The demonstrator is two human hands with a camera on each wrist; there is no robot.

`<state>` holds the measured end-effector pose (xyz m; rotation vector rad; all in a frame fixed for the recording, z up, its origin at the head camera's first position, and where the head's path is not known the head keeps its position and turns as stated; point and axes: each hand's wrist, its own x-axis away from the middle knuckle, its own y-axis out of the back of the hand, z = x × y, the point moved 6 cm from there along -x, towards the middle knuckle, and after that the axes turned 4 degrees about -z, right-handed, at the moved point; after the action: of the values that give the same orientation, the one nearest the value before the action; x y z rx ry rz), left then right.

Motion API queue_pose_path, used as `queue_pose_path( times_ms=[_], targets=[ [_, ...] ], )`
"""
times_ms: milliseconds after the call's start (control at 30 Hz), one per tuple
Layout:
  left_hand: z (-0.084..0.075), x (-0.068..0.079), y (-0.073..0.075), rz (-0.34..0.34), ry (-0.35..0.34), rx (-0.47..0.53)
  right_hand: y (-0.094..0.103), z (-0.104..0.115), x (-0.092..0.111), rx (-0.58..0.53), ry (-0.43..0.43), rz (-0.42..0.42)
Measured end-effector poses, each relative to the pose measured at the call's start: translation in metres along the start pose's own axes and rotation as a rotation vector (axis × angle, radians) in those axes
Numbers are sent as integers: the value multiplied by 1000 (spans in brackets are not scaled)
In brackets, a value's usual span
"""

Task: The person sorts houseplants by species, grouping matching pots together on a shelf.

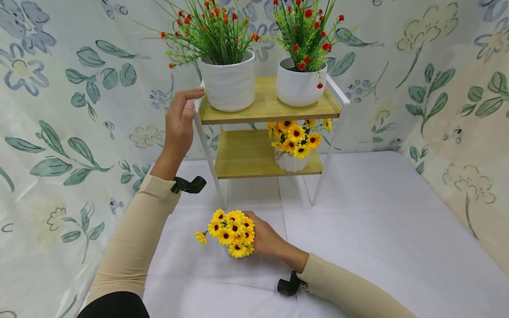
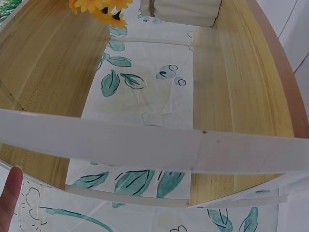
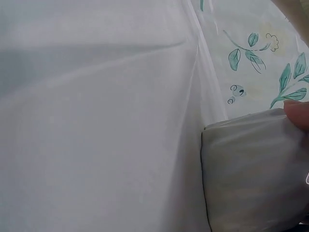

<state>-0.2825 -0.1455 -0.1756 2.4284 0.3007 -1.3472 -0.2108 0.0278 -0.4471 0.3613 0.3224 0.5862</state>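
My left hand [image 1: 180,119] holds the top left rail of a two-tier plant stand [image 1: 234,152] with wooden boards and a white frame. Only one fingertip [image 2: 12,193] of it shows in the left wrist view. In front of the stand, my right hand [image 1: 268,234] grips a small pot of yellow sunflowers [image 1: 234,232] low over the white cloth. From above, the blooms mostly hide this pot. Its pale side [image 3: 256,169] shows in the right wrist view, with a finger at its upper edge.
Two white pots with red flowers, a left one [image 1: 227,84] and a right one [image 1: 301,86], stand on the top board. Another sunflower pot [image 1: 292,161] sits at the right of the lower board. Floral cloth [image 1: 87,176] hangs behind and beside the stand.
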Motion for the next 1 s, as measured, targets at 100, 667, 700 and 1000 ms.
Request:
queue_pose_path(
  times_ms=[100,667,700,1000],
  targets=[
    [2,0,0,-8,-16,5,0,-1,1,-6,3,-23],
    [-2,-2,1,-5,-51,0,9,0,2,-78,-18,-76],
    [-2,-2,1,-7,-48,2,10,1,2,-76,-20,-80],
    [-2,-2,0,-4,-55,1,18,13,6,-108,-27,-113]
  ],
)
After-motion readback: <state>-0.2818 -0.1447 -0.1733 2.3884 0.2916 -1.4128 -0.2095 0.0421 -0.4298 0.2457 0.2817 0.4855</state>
